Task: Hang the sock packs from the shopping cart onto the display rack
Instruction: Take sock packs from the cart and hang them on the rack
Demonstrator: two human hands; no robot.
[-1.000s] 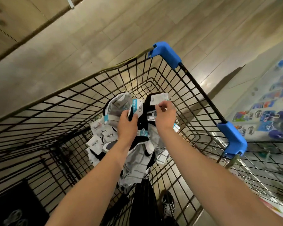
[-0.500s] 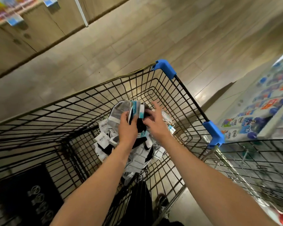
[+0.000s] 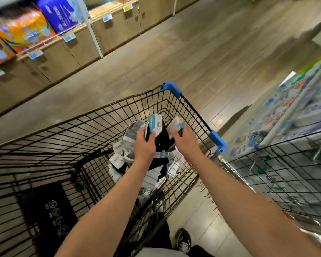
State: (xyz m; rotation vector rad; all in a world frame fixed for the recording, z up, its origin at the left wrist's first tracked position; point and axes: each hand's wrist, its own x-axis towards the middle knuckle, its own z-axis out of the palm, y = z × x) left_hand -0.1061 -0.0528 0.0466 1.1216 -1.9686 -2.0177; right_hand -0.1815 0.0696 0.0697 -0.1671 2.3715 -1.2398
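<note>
A black wire shopping cart [image 3: 119, 112] with blue corner caps stands in front of me. A heap of sock packs [image 3: 122, 156] with white card labels lies in its basket. My left hand [image 3: 144, 145] grips a black sock pack [image 3: 156, 127] with a white and teal header card, lifted above the heap. My right hand [image 3: 183, 139] grips another sock pack [image 3: 176, 124] by its white label, just to the right of the first. A wire grid display rack [image 3: 285, 164] stands at the right, beside the cart.
Shelves with orange and blue packages [image 3: 26, 32] line the far left of the aisle. Shelves of boxed goods [image 3: 295, 112] stand to the right behind the rack. A black mat [image 3: 46, 214] lies under the cart's left side. My shoe [image 3: 183, 240] is on the tiled floor below.
Both hands have risen from the heap, each holding a pack. My view has tilted up, bringing the left shelves and the rack into sight.
</note>
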